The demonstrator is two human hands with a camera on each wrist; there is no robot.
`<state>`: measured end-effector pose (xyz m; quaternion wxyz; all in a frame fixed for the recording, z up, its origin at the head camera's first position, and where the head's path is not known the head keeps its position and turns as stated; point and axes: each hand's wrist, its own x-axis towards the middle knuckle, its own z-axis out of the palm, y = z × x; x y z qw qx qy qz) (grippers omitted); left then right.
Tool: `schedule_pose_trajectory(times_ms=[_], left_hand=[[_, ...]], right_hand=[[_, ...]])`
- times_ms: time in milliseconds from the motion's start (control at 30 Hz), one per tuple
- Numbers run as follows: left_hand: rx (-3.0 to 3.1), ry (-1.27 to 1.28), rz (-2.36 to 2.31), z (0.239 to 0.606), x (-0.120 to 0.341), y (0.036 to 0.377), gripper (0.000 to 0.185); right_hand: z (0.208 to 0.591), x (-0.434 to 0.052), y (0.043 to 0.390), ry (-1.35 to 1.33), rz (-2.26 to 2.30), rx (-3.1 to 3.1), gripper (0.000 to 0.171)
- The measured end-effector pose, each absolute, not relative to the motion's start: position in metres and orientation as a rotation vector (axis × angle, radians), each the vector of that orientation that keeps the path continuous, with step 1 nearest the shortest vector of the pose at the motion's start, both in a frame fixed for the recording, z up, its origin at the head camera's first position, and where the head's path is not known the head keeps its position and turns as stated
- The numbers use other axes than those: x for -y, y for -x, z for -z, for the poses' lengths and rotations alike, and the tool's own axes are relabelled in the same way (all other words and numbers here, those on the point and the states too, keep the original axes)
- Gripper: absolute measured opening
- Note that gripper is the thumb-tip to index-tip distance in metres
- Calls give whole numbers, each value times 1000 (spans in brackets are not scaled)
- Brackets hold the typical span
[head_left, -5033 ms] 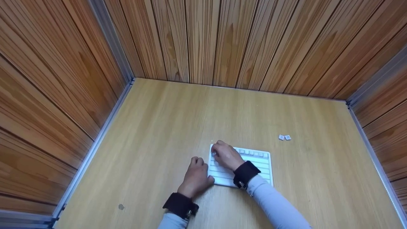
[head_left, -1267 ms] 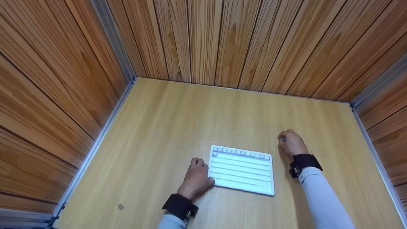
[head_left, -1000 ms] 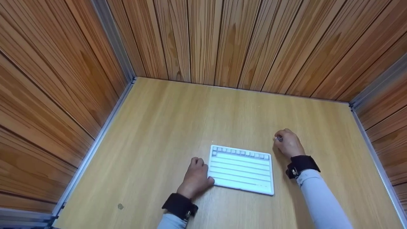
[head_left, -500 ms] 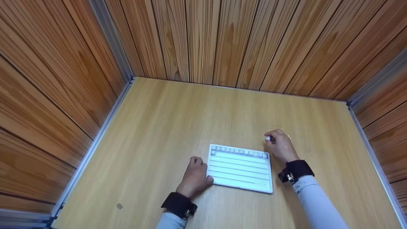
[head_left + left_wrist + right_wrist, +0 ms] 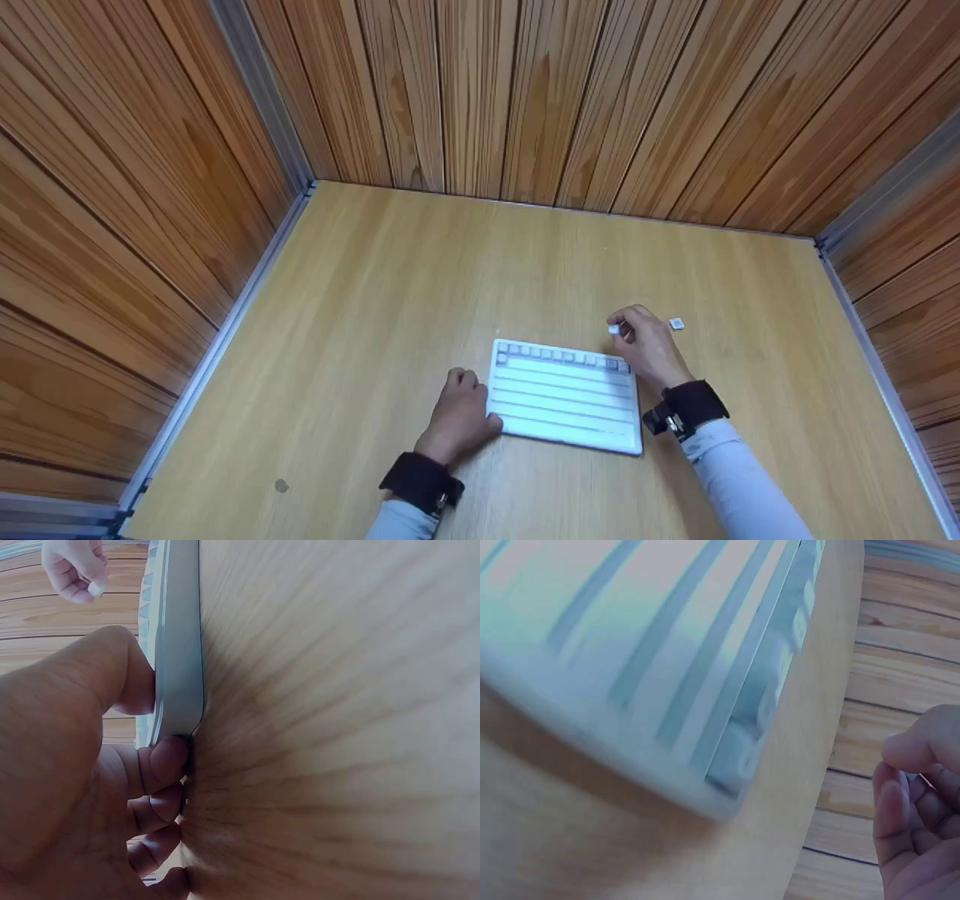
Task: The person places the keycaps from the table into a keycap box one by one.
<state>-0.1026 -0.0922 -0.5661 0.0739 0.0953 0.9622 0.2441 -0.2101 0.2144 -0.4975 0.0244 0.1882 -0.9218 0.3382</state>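
Note:
A white ridged board (image 5: pixel 562 401) lies on the table, with a row of small white tiles (image 5: pixel 556 355) along its far edge and another tile (image 5: pixel 502 359) below that row's left end. My left hand (image 5: pixel 457 416) grips the board's near left corner. In the left wrist view the thumb (image 5: pixel 131 682) lies against the rim and the fingertips (image 5: pixel 169 757) meet the side at the corner. Just beyond the board's far right corner, my right hand (image 5: pixel 651 346) pinches a small white tile (image 5: pixel 613 329) between thumb and fingers; the right wrist view mostly hides this tile.
One loose white tile (image 5: pixel 676 324) lies on the table right of my right hand. A grey round spot (image 5: pixel 281 486) marks the table (image 5: pixel 390 300) at the front left. Wood-plank walls (image 5: pixel 480 97) with metal edging stand behind and at both sides.
My right hand has gone from the board's far left to the two loose tiles, picked one up, and moved left with it toward the board. My left hand has stayed at the corner.

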Motion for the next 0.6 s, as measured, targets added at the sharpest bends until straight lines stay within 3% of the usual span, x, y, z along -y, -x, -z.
schedule_pose_trajectory(times_ms=[167,600], left_hand=[[-2852,-210,-679,567,89,105,41],[-2881,-232,-669,567,89,105,39]], right_hand=[[516,-205,218,-508,-1019,2903,22],[515,-174,207,-779,-1011,2842,22]])
